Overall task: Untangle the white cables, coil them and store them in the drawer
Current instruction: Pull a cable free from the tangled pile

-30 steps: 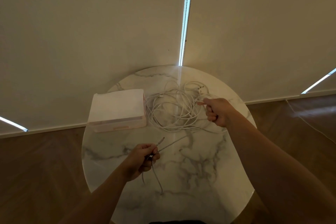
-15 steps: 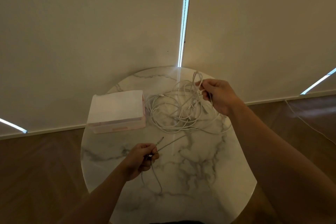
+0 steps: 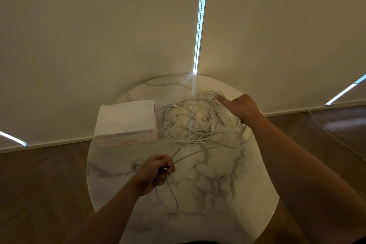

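Head view: a person's left hand grips a cable end over the marble table. The right hand, forefinger out, touches the white cables tangled beside the closed drawer box; whether it holds a strand is unclear. A hard pull risks tightening knots or dragging the heap off.

The right hand has come down from where it held strands up half a second ago. Its index finger now stretches to the far edge of the white cables and touches a strand there. The lifted strands have dropped back on the table and lie wider spread, with one loop now under this hand. Whether it still grips anything, I cannot tell
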Motion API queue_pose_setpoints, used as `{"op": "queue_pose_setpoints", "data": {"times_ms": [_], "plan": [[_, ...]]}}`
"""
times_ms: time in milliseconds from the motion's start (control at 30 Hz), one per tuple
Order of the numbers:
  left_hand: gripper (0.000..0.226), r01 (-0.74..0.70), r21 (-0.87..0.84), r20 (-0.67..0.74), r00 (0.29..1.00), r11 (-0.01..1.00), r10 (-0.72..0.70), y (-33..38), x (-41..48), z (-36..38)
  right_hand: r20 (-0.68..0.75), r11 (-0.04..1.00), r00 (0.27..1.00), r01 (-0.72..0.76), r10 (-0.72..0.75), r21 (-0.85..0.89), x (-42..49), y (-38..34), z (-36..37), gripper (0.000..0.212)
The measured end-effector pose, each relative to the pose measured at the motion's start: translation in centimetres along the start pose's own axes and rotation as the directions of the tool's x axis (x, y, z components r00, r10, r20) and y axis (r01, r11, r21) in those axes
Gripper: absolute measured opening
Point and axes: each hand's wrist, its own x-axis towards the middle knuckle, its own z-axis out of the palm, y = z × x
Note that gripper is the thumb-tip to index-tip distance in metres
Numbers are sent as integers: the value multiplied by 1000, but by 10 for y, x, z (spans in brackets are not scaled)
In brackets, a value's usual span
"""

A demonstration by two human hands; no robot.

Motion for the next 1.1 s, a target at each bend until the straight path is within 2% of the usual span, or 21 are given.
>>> {"op": "queue_pose_setpoints", "data": {"times_ms": [67,167,233,300,367,400,467,533,600,667,733,767,800,867,900,967,1033,1100], "plan": [[35,4,-7,-10,1000,1000,-4,-1,0,-1,66,999,998,16,-14,-30,-1,4,-2,62],[35,8,-20,-22,1000,1000,-8,-1,-1,-4,199,993,980,48,-25,-110,0,15,-1,33],[35,6,-23,-25,1000,1000,-7,-1,-2,-4,218,991,974,86,-62,-104,0,16,2,31],[34,3,-22,-24,1000,1000,-3,-2,-1,-4,179,974,967,153,-183,169,-2,10,2,27],[33,0,-24,-23,1000,1000,0,-2,-1,-4,125,863,957,175,-263,474,-6,1,2,25],[33,-1,-27,-23,1000,1000,0,-2,-1,-4,110,825,961,154,-252,544,-6,-1,2,26],[33,-4,-36,-19,1000,999,3,-2,-1,-4,106,843,983,73,-153,533,-1,5,4,27],[33,-10,-51,-20,1000,999,9,-3,-2,-7,102,913,994,-12,-33,408,1,20,7,26],[33,-16,-62,-30,999,998,14,-5,-3,-12,112,924,994,-36,-8,381,-2,33,10,27],[32,-16,-68,-41,999,998,13,-6,-5,-18,152,851,987,-35,-53,523,-5,38,11,27],[33,-17,-69,-60,998,997,13,-6,-5,-23,212,718,973,-81,-94,691,-7,37,9,23],[33,-16,-70,-72,997,997,11,-6,-5,-25,229,697,970,-107,-84,709,-7,37,8,21],[32,-13,-71,-79,997,997,7,-6,-5,-25,219,728,975,-119,-44,675,-7,38,8,18],[32,-9,-69,-79,997,998,3,-6,-6,-24,117,890,992,-101,54,444,-5,45,9,16],[32,-8,-68,-77,997,998,3,-5,-5,-23,54,952,996,-83,70,294,-5,48,10,21],[33,-3,-64,-75,997,998,-2,-4,-4,-21,-36,996,999,-7,10,91,-4,51,13,37],[34,-1,-58,-74,997,998,-3,-3,-3,-19,-68,994,994,90,-86,59,-5,44,13,45],[34,-1,-61,-79,997,998,-4,-3,-2,-18,-46,979,986,162,-158,125,-7,30,9,46]]}}
